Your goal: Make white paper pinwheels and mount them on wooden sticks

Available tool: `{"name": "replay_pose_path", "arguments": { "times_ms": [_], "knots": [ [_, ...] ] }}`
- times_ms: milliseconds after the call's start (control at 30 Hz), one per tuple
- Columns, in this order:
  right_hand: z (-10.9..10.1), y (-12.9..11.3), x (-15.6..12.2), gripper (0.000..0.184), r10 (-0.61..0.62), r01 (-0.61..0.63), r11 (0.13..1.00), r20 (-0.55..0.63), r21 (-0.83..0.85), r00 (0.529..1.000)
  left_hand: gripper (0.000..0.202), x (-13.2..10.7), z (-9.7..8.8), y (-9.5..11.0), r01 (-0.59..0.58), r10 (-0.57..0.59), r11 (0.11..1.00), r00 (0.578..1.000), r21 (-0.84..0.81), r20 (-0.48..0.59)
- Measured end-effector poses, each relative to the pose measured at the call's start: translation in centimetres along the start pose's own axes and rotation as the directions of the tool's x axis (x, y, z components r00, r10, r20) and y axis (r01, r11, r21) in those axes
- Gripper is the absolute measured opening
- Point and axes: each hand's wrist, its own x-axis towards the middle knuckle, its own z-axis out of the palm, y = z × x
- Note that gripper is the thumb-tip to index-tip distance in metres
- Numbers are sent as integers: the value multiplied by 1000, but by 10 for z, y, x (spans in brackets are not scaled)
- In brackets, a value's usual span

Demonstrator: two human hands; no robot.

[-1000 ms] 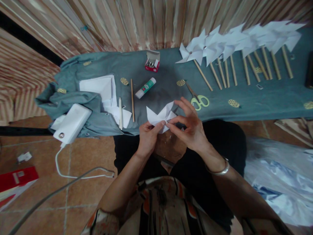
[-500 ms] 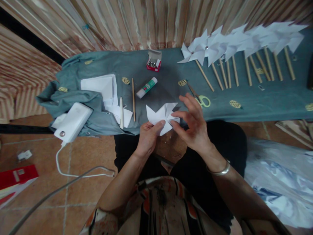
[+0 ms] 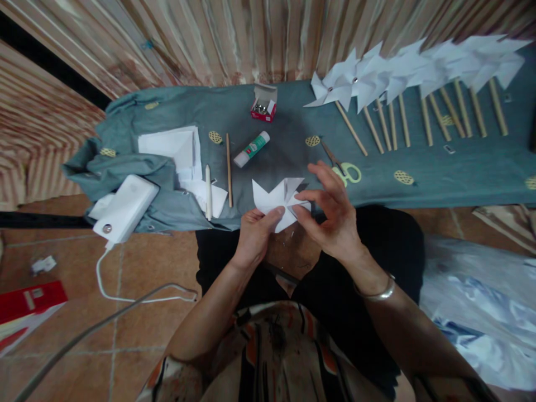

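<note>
A white paper pinwheel [image 3: 271, 196] without a stick is between my two hands, just off the table's front edge. My left hand [image 3: 256, 233] pinches it from the lower left, its thumb lying near the centre. With thumb and index finger, my right hand [image 3: 331, 215] grips the blade on the right side; its other fingers are raised and spread. Green-handled scissors [image 3: 349, 172] lie just beyond the right hand. Beyond the pinwheel, a glue stick [image 3: 252, 149] rests on the cloth. Left of it are a thin wooden stick [image 3: 229, 170] and a white pen [image 3: 208, 192].
Finished pinwheels [image 3: 402, 70] on sticks lie in a row at the back right. A small red box [image 3: 263, 111] holds shiny metal pieces. White paper sheets [image 3: 170, 146] and a white power bank [image 3: 127, 209] with a cable are on the left. A plastic bag [image 3: 473, 301] lies at right.
Both hands keep their hold on the paper pinwheel, which has shifted very slightly to the right. The things on the table stay where they were.
</note>
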Motion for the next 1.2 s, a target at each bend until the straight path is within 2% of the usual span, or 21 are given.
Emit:
{"name": "replay_pose_path", "arguments": {
  "times_ms": [67, 133, 233, 367, 433, 500, 700, 900, 1200],
  "knots": [
    [0, 1, 0, 20, 136, -134, 987, -21, 92, 990, 23, 0, 0, 0, 1, -1, 1000, 1000, 6, -2],
    [1, 3, 0, 28, 291, -281, 930, -8, 236, 957, 23, 0, -1, -1, 4, -4, 1000, 1000, 15, -5],
    [4, 7, 2, 36, 461, -452, 757, 105, 472, 881, 24, 0, 0, -1, 1, -1, 1000, 1000, 18, -12],
    [7, 7, 5, 51, 555, -597, 494, 300, 632, 776, 26, -1, 2, 1, -6, 6, 1000, 1000, 23, -22],
    [8, 6, 6, 58, 567, -633, 405, 362, 659, 740, 27, -1, 3, 2, -12, 13, 999, 999, 31, -33],
    [9, 4, 7, 64, 570, -653, 355, 399, 669, 719, 26, -2, 3, 3, -14, 16, 999, 999, 39, -37],
    [11, -3, 11, 75, 584, -682, 320, 430, 657, 688, 25, -2, 2, 3, -49, 50, 997, 998, 55, -24],
    [15, -5, 13, 67, 572, -670, 337, 421, 661, 704, 27, 0, -2, 4, -80, 88, 991, 994, 109, -69],
    [23, -8, 14, 71, 565, -640, 351, 391, 683, 727, 29, 0, -6, 8, -123, 134, 983, 988, 136, -78]
  ]
}}
